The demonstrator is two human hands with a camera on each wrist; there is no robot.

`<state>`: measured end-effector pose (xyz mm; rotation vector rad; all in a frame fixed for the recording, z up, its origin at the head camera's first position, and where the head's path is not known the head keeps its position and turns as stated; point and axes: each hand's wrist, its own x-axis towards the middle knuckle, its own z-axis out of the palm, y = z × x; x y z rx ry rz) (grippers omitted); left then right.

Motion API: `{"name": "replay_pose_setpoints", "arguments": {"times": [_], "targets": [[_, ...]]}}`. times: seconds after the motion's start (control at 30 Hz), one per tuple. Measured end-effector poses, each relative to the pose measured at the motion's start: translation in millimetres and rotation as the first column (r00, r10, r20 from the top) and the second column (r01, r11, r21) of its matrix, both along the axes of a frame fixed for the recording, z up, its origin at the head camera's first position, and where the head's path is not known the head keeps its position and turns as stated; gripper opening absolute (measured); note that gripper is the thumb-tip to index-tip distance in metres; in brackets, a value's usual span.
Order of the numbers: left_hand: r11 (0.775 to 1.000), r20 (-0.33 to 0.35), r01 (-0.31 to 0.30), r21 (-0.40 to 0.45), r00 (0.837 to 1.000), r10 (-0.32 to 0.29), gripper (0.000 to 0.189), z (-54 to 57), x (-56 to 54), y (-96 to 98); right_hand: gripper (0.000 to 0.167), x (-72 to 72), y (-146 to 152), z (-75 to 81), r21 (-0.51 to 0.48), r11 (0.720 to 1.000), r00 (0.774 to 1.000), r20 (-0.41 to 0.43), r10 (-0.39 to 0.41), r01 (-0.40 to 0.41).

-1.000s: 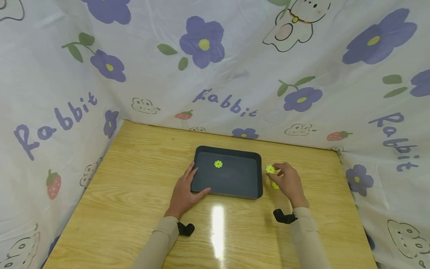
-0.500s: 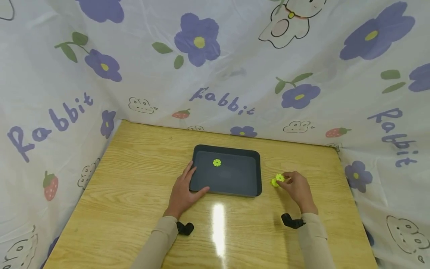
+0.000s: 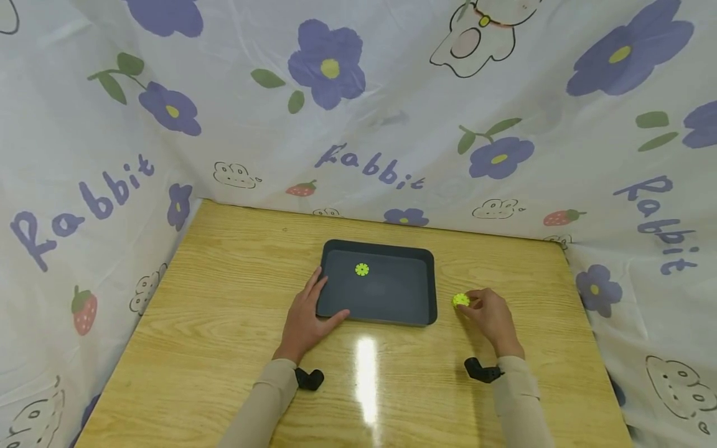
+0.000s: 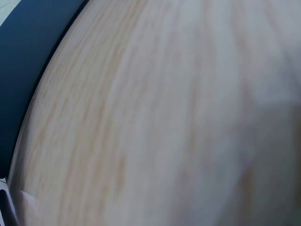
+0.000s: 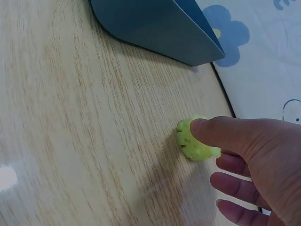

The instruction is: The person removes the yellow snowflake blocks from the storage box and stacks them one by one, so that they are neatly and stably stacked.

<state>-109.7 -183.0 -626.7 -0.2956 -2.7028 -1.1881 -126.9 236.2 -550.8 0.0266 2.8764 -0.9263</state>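
A dark grey rectangular tray (image 3: 386, 314) stands on the table, with one yellow-green notched disc (image 3: 362, 269) lying inside toward the back left. My left hand (image 3: 304, 320) rests against the tray's near left corner, fingers fairly straight along the left side and thumb at the front rim. To the right of the tray, my right hand (image 3: 494, 317) pinches yellow-green notched plastic (image 3: 460, 300) between thumb and fingers, low over the table. In the right wrist view the thumb lies across this notched plastic (image 5: 195, 143). I cannot tell how many discs are in the pinch.
The wooden table (image 3: 224, 298) is bounded behind and at the sides by a white patterned cloth (image 3: 252, 137). Black camera mounts (image 3: 480, 371) sit at both wrists. In the right wrist view the tray's side wall (image 5: 141, 28) rises at the top.
The right hand has moved down and right, away from the tray, bringing its pinched disc over the yellow-green plastic lying there; the two now overlap. The left hand stays at the tray.
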Motion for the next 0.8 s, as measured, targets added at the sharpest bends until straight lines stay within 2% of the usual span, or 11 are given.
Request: {"name": "replay_pose_setpoints", "arguments": {"times": [0.4,0.63,0.8], "targets": [[1.0,0.012,-0.002,0.003,1.0,0.002,0.094,1.7,0.0,0.0,0.043,0.1,0.8,-5.0,0.007,1.0,1.0,0.013,-0.004,0.004],[1.0,-0.009,0.007,0.004,1.0,-0.007,0.094,2.7,0.3,-0.4,0.044,1.0,0.4,-6.7,0.0,1.0,1.0,0.017,-0.002,0.002],[1.0,-0.005,0.007,0.002,1.0,-0.007,0.093,1.3,0.6,-1.2,0.053,-0.7,-1.0,-7.0,0.001,1.0,1.0,0.017,0.016,-0.016]]}}
